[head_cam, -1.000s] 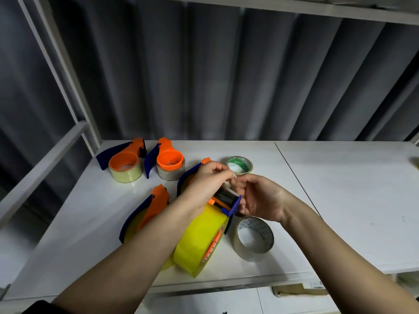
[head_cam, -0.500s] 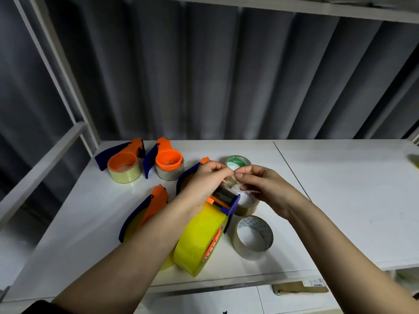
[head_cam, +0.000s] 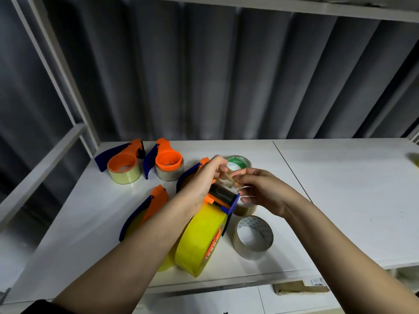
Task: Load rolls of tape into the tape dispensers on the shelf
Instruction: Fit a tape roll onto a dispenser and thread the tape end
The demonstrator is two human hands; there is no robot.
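Yellow tape roll (head_cam: 199, 239) upright in orange-blue dispenser (head_cam: 223, 198), on shelf (head_cam: 340, 189)

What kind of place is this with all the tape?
Probably a storeroom or packing area. A white metal shelf stands before a grey corrugated wall, and it holds several orange-and-blue tape dispensers and loose tape rolls.

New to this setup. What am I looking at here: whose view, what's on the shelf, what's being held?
There is no robot: one camera worn on a person's head looks down at two bare hands over a white shelf. The left hand steadies a blue-and-orange dispenser loaded with a yellow tape roll. The right hand pinches the clear tape end above the dispenser's head. Two loaded dispensers lie at the back left, another is nearer. Loose rolls: a clear one, a green-cored one.
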